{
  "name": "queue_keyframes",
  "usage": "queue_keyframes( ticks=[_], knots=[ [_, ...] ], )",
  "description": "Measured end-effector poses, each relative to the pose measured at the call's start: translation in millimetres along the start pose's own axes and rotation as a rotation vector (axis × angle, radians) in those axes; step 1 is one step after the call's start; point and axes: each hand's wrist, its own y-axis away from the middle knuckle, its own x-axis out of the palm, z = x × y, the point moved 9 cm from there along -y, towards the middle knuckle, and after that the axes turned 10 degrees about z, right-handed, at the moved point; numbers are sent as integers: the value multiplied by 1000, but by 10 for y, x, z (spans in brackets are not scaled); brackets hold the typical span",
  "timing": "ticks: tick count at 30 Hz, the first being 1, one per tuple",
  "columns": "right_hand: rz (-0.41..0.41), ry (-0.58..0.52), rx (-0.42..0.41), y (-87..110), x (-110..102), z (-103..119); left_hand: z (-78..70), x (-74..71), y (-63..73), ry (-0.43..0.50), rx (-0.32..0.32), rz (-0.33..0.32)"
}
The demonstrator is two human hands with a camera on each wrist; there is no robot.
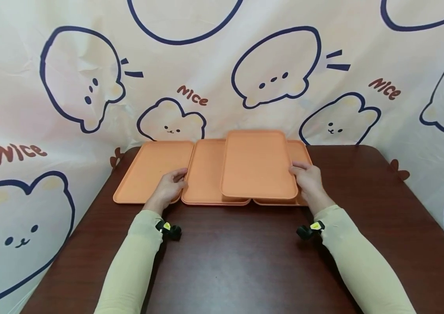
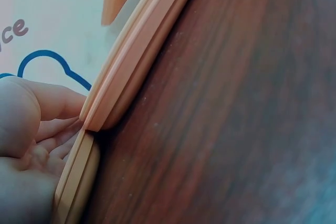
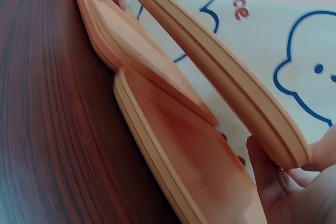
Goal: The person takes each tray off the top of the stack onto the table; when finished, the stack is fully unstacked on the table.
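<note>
My right hand (image 1: 310,179) grips the right edge of a raised orange tray (image 1: 259,163), thumb and fingers on either side of its rim in the right wrist view. That tray is tilted above the middle stack and the right tray, apart from both. Below it lie the two stacked middle trays (image 1: 206,174) and the right tray (image 3: 178,145). My left hand (image 1: 168,188) is over the right edge of the left tray (image 1: 159,161). Its fingertips touch the left rim of the middle stack (image 2: 131,56); the raised tray hides part of that stack.
The trays lie side by side along the back of a dark brown wooden table (image 1: 222,257). Behind the table hangs a pale cloth (image 1: 214,65) with cartoon drawings. A small black device (image 1: 170,230) is strapped at the left wrist, another black device (image 1: 309,231) at the right.
</note>
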Motion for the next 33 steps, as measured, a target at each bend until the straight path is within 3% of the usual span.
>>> queue_keyframes(
  ticks=[8, 14, 20, 26, 33],
  knots=[
    [-48, -27, 105, 27, -508, -80, 9, -6, -7, -1, 3, -3],
    [-72, -24, 120, 20, -945, -121, 29, -29, 12, -2, -9, -12],
    [-95, 87, 110, 15, -1382, -152, 36, -45, 8, -17, -12, -14],
    [-104, 208, 155, 41, -1799, -264, 38, -47, 3, -15, -15, -12],
    [-104, 246, 199, 67, -2207, -391, 43, -42, -3, -9, -20, -9]
  ],
)
